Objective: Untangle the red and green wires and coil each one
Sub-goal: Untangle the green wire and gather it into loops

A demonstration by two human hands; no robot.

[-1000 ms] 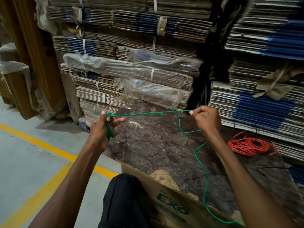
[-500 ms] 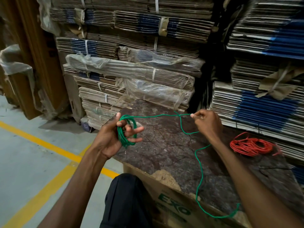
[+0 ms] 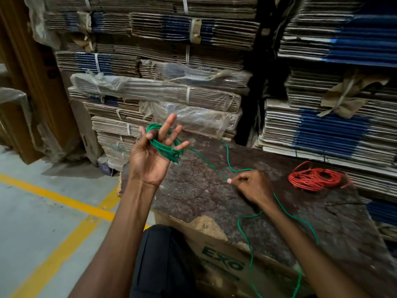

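Now we raise our left hand point(image 3: 150, 158), fingers spread through fresh loops of green wire point(image 3: 165, 147); our right hand point(image 3: 251, 186), dropped lower, pinches the strand. Red wire point(image 3: 315, 177) lies coiled on the board point(image 3: 204, 190).

We see bare board top point(image 3: 193, 190) between the left hand point(image 3: 150, 160) and right hand point(image 3: 251, 186), crossed only by the green wire point(image 3: 206, 161). The red wire coil point(image 3: 315, 177) lies at the right, and stacked cardboard bundles point(image 3: 171, 100) wall off the back.
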